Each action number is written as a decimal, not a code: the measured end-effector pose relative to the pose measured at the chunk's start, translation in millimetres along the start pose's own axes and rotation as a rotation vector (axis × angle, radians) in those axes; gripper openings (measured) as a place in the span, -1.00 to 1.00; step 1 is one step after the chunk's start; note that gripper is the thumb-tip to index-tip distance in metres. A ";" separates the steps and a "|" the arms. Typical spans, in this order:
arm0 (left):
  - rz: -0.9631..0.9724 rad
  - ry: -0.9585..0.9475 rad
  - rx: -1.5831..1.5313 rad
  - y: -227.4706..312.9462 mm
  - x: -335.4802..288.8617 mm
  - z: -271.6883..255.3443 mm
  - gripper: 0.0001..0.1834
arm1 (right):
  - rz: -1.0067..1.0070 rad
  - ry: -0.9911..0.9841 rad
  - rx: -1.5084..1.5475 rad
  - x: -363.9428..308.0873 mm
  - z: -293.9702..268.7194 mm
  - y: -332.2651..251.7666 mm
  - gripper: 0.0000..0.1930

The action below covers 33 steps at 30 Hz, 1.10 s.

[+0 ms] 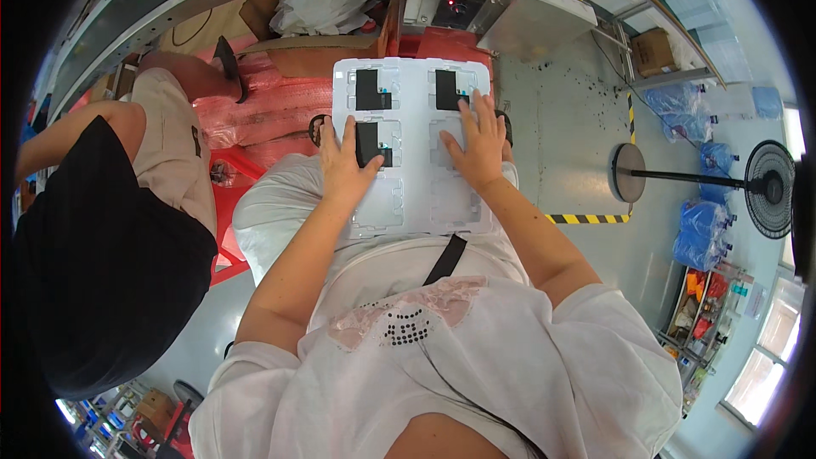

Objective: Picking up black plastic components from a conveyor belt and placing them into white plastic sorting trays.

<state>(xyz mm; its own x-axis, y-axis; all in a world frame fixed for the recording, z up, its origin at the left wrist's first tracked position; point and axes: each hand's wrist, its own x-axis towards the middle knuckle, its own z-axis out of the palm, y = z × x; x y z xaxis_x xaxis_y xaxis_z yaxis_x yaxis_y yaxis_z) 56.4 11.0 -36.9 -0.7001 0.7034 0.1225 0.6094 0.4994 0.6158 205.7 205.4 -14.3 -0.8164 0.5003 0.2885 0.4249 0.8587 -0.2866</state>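
Note:
A white moulded plastic tray [416, 149] lies across my lap, its pockets set in two columns. Flat black L-shaped parts with small blue marks sit in it: one at the far left [368, 89], one at the far right [447, 90] and one in the left column's middle pocket [367, 144]. My left hand [343, 172] rests spread on the tray's left side, thumb and fingers around the middle black part. Over the right column lies my right hand [480, 140], fingers spread, fingertips at the lower edge of the far right part. Neither hand grips anything.
A person in black [110, 263] sits close at my left. Beyond the tray are red wrapped bundles [255, 110] and an open carton [323, 55] with clear plastic bags under a metal frame. A black fan [769, 189] and blue-wrapped bottles [701, 234] stand right.

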 end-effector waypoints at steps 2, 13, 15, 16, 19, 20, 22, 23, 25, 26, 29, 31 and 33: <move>0.040 0.022 -0.007 -0.6 -2.3 -2.0 -0.09 | -0.022 0.117 0.066 25.6 -19.6 -13.2 -0.40; 0.452 0.540 -0.087 115.1 130.6 -125.6 -0.34 | 0.118 0.501 -0.205 324.7 -137.0 -38.7 -0.62; 0.446 0.716 -0.003 127.5 195.9 -142.8 -0.36 | 0.531 0.178 -0.349 337.2 -137.8 -60.8 -0.57; 0.439 0.794 0.040 142.9 234.2 -139.2 -0.38 | 0.267 0.196 -0.064 319.8 -145.1 -16.9 -0.57; 0.060 0.806 0.307 167.1 327.0 -114.6 -0.32 | 0.620 0.383 -0.321 381.5 -77.2 24.2 -0.62; -0.142 0.689 0.386 168.9 343.4 -113.6 -0.30 | 0.620 0.468 -0.221 373.5 -76.8 7.1 -0.74; 0.000 0.148 0.156 172.2 348.2 -158.9 -0.31 | 0.084 0.720 -0.020 339.1 -95.2 34.3 -0.86; 0.099 -0.360 -0.054 164.9 346.7 -170.5 -0.33 | 0.071 0.634 0.256 312.9 -117.2 14.3 -0.88; -0.214 0.225 0.420 168.3 362.0 -110.4 -0.39 | 0.241 0.266 0.866 249.4 -183.9 -50.0 -0.86; -0.074 0.319 0.522 157.7 374.0 -99.7 -0.47 | -0.020 0.156 0.706 219.2 -183.1 -6.0 -0.79; -0.057 0.368 0.367 173.2 359.7 -93.7 -0.63 | -0.088 -0.177 0.928 142.5 -176.4 3.6 -0.88; 0.240 0.456 0.109 128.9 374.3 -102.8 -0.69 | -0.078 -0.464 0.808 107.2 -142.1 12.8 -0.81; 0.244 0.334 -0.347 167.6 313.0 -117.5 -0.79 | -0.154 -0.647 0.544 82.2 -98.7 27.4 -0.74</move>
<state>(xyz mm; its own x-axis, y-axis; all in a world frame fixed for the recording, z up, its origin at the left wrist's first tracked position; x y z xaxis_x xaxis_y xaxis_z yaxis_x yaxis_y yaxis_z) -104.3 255.4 196.1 -0.6684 0.5509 0.4997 0.6499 0.1057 0.7527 188.9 281.0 91.8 -0.9822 0.0785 -0.1704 0.1795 0.6565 -0.7327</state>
